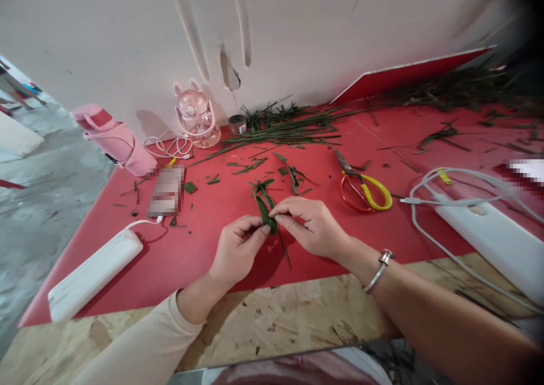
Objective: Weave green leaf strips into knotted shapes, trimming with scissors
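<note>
Above the red table sheet (187, 254), my left hand (238, 248) pinches a folded green leaf piece (266, 217) between thumb and fingers. From the right, my right hand (312, 225) is closed on the same leaf piece near its middle, fingertips close to the left thumb. A thin strip hangs below the piece. Short leaf cuttings (293, 175) lie just beyond the hands. Scissors (365, 191) with one red and one yellow handle rest to the right, blades pointing away.
Long green stems (289, 131) lie along the wall. A pink bottle (114, 138), a clear pink jug (198, 115), a small tin (237, 124) and a phone (167, 191) stand or lie left. White power banks (96, 274) with cables lie at both sides.
</note>
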`<state>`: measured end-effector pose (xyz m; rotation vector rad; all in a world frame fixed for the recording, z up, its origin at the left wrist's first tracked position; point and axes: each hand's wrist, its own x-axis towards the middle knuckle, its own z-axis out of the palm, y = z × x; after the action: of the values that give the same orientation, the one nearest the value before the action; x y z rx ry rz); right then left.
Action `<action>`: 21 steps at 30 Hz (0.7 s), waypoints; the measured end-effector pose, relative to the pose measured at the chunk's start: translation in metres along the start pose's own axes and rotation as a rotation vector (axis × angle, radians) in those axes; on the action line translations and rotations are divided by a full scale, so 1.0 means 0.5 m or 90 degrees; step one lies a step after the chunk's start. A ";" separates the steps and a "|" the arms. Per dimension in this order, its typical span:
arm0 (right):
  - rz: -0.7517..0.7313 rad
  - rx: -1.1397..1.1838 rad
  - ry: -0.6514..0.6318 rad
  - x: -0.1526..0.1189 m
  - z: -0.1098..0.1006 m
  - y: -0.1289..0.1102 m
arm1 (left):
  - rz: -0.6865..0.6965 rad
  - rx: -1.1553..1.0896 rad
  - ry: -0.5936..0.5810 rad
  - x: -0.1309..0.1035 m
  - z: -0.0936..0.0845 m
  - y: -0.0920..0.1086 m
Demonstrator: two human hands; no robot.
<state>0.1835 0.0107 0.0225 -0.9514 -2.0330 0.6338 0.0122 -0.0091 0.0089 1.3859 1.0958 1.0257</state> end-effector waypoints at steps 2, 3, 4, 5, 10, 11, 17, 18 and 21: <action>-0.051 -0.029 -0.012 0.001 -0.005 0.004 | 0.007 0.016 0.010 0.001 -0.001 -0.001; -0.076 -0.051 -0.021 0.001 -0.008 0.006 | 0.012 0.035 0.014 0.001 -0.001 -0.001; -0.095 -0.074 -0.032 0.001 -0.010 0.007 | 0.016 0.057 0.019 0.000 -0.001 -0.001; -0.111 -0.098 -0.045 0.001 -0.013 0.009 | 0.021 0.081 0.022 -0.001 -0.001 0.000; -0.160 -0.230 -0.124 0.000 -0.025 0.001 | 0.026 0.160 0.006 -0.005 0.002 0.003; -0.167 -0.256 -0.135 -0.001 -0.026 -0.001 | 0.019 0.162 0.001 -0.005 0.002 0.003; -0.162 -0.342 -0.118 -0.002 -0.015 -0.008 | -0.007 0.156 -0.002 -0.003 0.001 -0.002; -0.161 -0.342 -0.113 -0.002 -0.013 -0.008 | -0.007 0.153 -0.002 -0.003 0.001 -0.003; -0.155 -0.339 -0.102 -0.001 -0.010 -0.006 | -0.001 0.138 0.001 -0.002 0.000 -0.002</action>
<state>0.1869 0.0090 0.0271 -0.9430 -2.4749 0.0291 0.0121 -0.0100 0.0080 1.5556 1.2378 0.9271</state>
